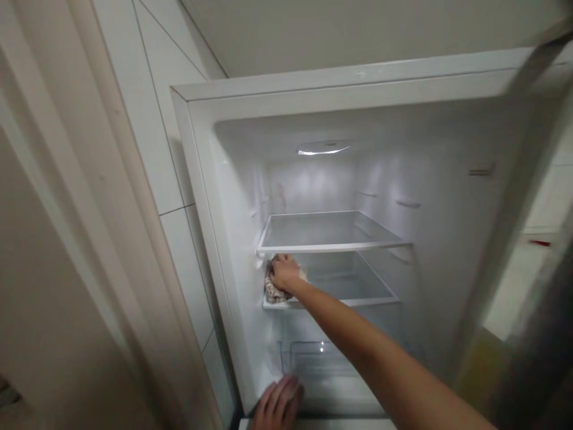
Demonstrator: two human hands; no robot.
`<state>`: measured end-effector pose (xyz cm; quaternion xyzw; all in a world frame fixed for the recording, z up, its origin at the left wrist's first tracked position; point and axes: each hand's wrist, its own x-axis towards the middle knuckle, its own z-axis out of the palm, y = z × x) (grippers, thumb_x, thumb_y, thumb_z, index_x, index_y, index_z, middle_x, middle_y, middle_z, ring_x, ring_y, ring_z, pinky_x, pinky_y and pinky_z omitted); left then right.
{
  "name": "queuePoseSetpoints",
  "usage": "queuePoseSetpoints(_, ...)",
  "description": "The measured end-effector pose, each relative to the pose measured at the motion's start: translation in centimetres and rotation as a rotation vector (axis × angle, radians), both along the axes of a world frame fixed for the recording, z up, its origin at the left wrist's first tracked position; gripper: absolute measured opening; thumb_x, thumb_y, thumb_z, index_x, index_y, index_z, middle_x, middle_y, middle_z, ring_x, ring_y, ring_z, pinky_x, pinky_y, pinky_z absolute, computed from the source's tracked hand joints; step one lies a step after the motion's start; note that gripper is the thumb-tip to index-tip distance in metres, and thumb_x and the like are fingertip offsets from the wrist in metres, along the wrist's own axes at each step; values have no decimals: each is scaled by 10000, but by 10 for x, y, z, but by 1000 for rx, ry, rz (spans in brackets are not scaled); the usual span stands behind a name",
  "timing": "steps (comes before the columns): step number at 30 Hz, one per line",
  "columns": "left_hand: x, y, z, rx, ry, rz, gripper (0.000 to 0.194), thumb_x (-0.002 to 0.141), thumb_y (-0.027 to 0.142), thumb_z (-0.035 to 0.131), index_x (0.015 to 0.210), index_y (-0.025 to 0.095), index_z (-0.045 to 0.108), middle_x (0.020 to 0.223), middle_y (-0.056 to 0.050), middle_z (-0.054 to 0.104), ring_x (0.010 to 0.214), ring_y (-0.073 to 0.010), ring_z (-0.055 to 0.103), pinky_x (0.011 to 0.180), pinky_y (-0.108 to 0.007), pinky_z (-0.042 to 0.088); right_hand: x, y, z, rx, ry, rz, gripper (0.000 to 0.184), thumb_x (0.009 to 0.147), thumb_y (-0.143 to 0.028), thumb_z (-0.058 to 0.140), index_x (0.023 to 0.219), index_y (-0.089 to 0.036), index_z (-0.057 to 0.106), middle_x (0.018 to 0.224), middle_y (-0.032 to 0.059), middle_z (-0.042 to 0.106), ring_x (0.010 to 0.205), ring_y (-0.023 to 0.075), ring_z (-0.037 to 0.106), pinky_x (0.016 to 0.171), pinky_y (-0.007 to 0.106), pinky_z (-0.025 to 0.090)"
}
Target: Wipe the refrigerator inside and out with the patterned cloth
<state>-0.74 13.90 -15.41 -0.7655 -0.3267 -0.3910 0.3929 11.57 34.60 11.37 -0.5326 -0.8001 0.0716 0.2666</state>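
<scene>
Inside an upright fridge, my right hand (285, 272) reaches in from the lower right and is closed on a patterned brown-and-white cloth (276, 294). The cloth is bunched under the fingers at the left end of the lower glass shelf (340, 280), close to the side wall. Down at the fridge's front left edge, my left hand (278, 403) rests with its fingers stretched out and nothing visible in them. Its palm is cut off by the bottom of the view.
Above the cloth is an upper glass shelf (331, 230), its white front rim over my right hand. A clear drawer (322, 358) sits below. A lamp (323, 148) is in the ceiling of the fridge. Tiled wall (134, 113) and a door frame (102, 197) stand close on the left.
</scene>
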Motion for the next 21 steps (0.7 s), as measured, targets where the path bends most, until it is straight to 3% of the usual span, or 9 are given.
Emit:
queuePoseSetpoints(4, -11, -14, 26, -75, 192, 15, 470, 963, 455, 579, 1358, 272, 756, 1364, -5, 794, 1687, -225, 270, 1427, -417, 101, 43, -55, -6, 9, -232, 201, 530, 952, -602, 733, 1420, -354, 722, 1618, 54, 539, 1489, 365, 452, 1206, 583, 427)
queuePoseSetpoints(7, -14, -16, 24, -128, 193, -2, 574, 938, 532, 617, 1442, 272, 700, 1422, -14, 768, 1629, -216, 372, 1414, -389, 121, 87, -64, -4, 56, -392, 125, 498, 1042, -627, 626, 1477, -391, 684, 1608, 43, 551, 1434, 328, 506, 1139, 494, 499)
queuePoseSetpoints(9, -12, -15, 18, -177, 114, -30, 672, 942, 590, 624, 1542, 286, 616, 1420, -12, 770, 1526, -200, 497, 1397, -362, 151, 122, -59, 1, 72, -439, -57, 393, 1082, -489, 587, 1397, -317, 746, 1515, 114, 609, 1341, 343, 564, 1036, 458, 544)
queuePoseSetpoints(12, -11, -13, 12, -214, 42, -69, 804, 948, 634, 609, 1662, 293, 466, 1411, -9, 776, 1434, -198, 575, 1375, -347, 195, 177, -48, 8, 97, -454, -285, 348, 1070, -250, 520, 1262, -183, 803, 1368, 241, 649, 1271, 399, 583, 987, 513, 530)
queuePoseSetpoints(16, -15, -10, 23, -118, 164, -53, 613, 955, 571, 608, 1499, 295, 664, 1379, 1, 788, 1597, -206, 417, 1373, -347, 216, 236, -32, 11, 163, -478, -386, 275, 1009, -200, 586, 1151, -176, 820, 1272, 256, 685, 1281, 405, 565, 1080, 578, 454)
queuePoseSetpoints(19, -20, -7, 35, -31, 274, -35, 509, 996, 600, 534, 1309, 287, 786, 1367, -11, 787, 1636, -235, 372, 1388, -376, 211, 255, -11, 8, 185, -480, -399, 230, 968, -210, 647, 1117, -178, 819, 1186, 247, 719, 1245, 393, 591, 1066, 552, 464)
queuePoseSetpoints(21, -24, -6, 38, -7, 285, -17, 472, 1025, 553, 497, 1283, 296, 797, 1339, -12, 796, 1615, -240, 414, 1392, -397, 218, 257, 8, 4, 201, -473, -427, 246, 963, -171, 622, 1122, -140, 808, 1191, 274, 720, 1221, 398, 601, 1034, 539, 483)
